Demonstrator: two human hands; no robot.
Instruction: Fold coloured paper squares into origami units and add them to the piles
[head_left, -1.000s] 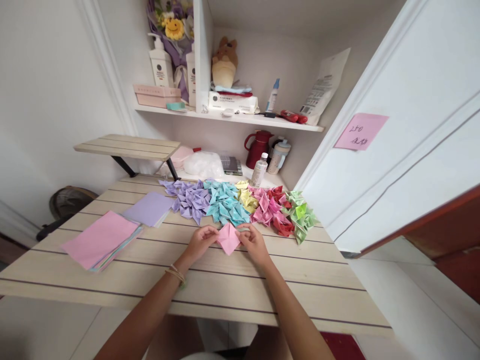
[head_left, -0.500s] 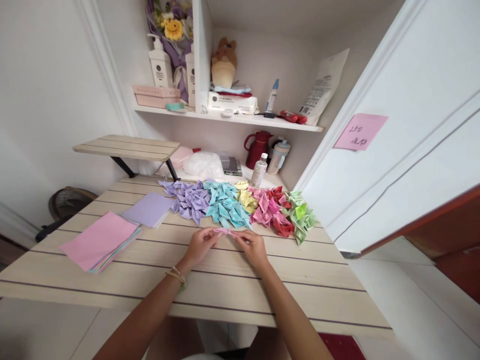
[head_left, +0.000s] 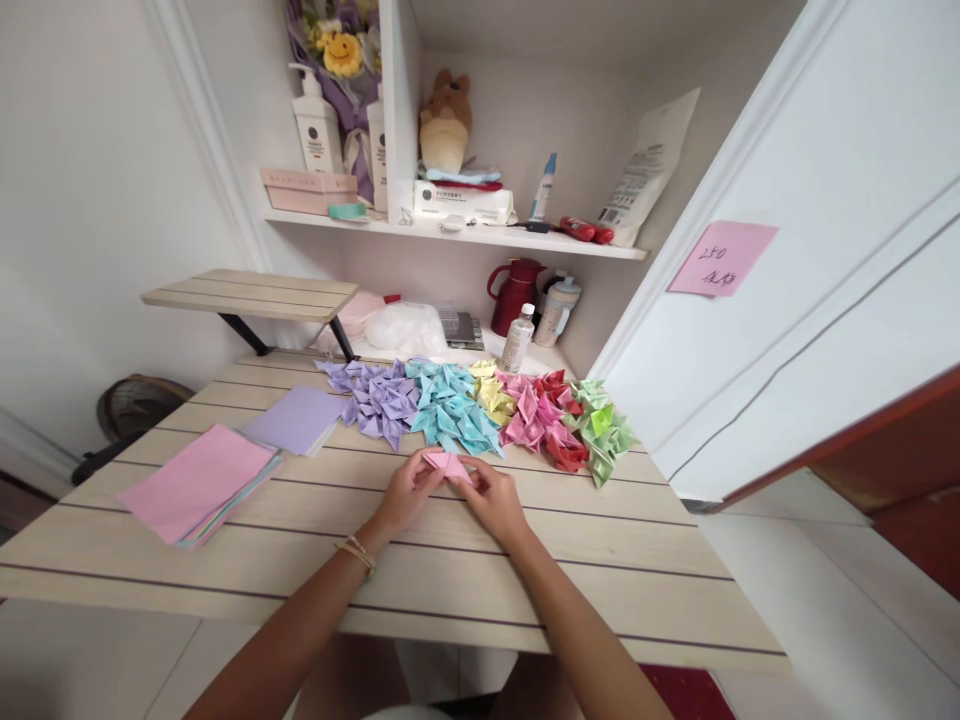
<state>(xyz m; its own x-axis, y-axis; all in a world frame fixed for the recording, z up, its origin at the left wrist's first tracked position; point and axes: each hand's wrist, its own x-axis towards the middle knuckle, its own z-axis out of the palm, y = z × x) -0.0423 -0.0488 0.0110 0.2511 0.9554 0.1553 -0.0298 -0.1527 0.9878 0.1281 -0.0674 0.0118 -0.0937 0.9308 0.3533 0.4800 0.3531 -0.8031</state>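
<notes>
A small folded piece of pink paper (head_left: 448, 464) is held up between my two hands, just above the table. My left hand (head_left: 407, 492) pinches its left side, and my right hand (head_left: 491, 494) grips the right side with thumb and fingers. Right behind my fingers lie heaps of folded paper pieces: purple (head_left: 382, 398), light blue (head_left: 454, 408), yellow (head_left: 493, 395), pink (head_left: 531, 415), red (head_left: 566, 455) and green (head_left: 609, 432). To the left are a stack of pink sheets (head_left: 199, 482) with other colours beneath and a stack of purple sheets (head_left: 294, 420).
The slatted wooden table (head_left: 315, 570) carries a small raised stand (head_left: 251, 293) at its back left. Behind the heaps stand a clear bottle (head_left: 517, 340), a red jug (head_left: 516, 297) and a tumbler (head_left: 557, 312). A white shelf (head_left: 360, 226) with bottles and a plush toy (head_left: 445, 125) hangs above.
The pink paper has turned from nearly edge-on to showing a wider, triangular face. My hands have drawn slightly closer together around it.
</notes>
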